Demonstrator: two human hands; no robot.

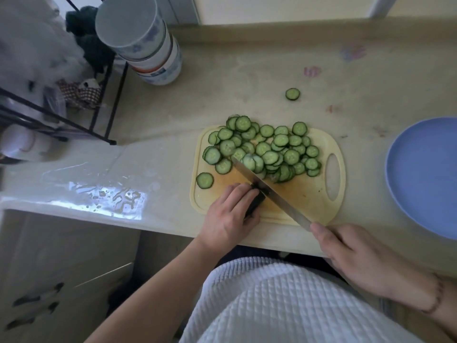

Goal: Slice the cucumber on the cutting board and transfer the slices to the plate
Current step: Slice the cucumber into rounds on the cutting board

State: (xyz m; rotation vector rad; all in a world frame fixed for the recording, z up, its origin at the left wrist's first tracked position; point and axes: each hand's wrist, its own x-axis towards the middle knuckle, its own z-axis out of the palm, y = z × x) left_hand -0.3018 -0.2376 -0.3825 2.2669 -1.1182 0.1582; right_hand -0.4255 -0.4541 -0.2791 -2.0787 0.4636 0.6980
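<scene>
Cucumber slices (265,148) lie heaped across the far half of the pale yellow cutting board (309,194), many overlapping, with 1 slice (204,180) lying apart near the board's left edge and another stray slice (292,94) off the board on the surface (222,90) beyond it. What is left of the cucumber (256,201), a short dark-skinned stub, sits on the near part of the board under the left hand (228,214), whose fingers are curled over it, holding it down. The knife (269,191) runs diagonally from the pile of slices back toward the near right, its blade pressed against the stub's cut end, just beside the left fingertips. The right hand (358,258) has its grip closed on the knife's handle at the board's near right corner, with the forefinger lying along the top of the blade; the handle itself is hidden inside the hand.

The blue plate (420,174) stands on the surface to the right of the board, a little apart from it and cut off by the picture's edge; no slices are on the part that shows. The board's handle hole faces the plate.

At the far left of the surface stands a stack of bowls (146,43), turned upside down, and left of it a black wire rack (74,122) holding blurred items. A wet patch (108,194) glistens on the surface left of the board. A white waffle-textured garment (272,305) fills the bottom of the view.
</scene>
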